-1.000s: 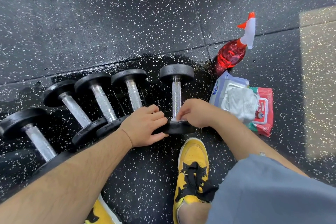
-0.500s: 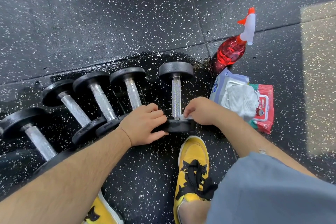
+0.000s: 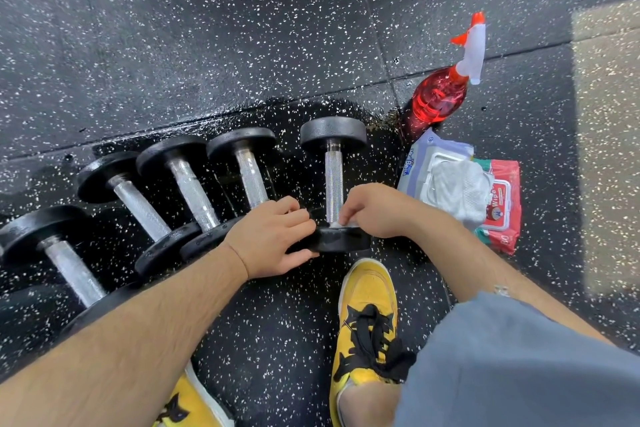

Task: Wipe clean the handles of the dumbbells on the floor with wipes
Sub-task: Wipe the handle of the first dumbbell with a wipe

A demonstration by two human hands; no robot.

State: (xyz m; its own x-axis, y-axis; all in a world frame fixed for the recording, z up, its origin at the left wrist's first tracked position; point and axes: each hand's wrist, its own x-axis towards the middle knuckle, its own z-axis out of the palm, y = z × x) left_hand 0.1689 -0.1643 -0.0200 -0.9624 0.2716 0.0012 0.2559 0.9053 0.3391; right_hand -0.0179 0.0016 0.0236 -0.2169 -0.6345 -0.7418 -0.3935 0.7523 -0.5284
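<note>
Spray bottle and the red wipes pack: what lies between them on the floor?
In the head view, a pale blue wipes pack lies between the spray bottle and the red wipes pack, with a crumpled white wipe on top of it.

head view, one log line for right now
step: handle wipe | right hand: pinches wipe at handle base of rightmost dumbbell | left hand: grips its near weight

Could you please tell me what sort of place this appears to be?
Most likely a gym: speckled black rubber floor, a row of dumbbells on it, and a spray bottle with wipe packs.
</note>
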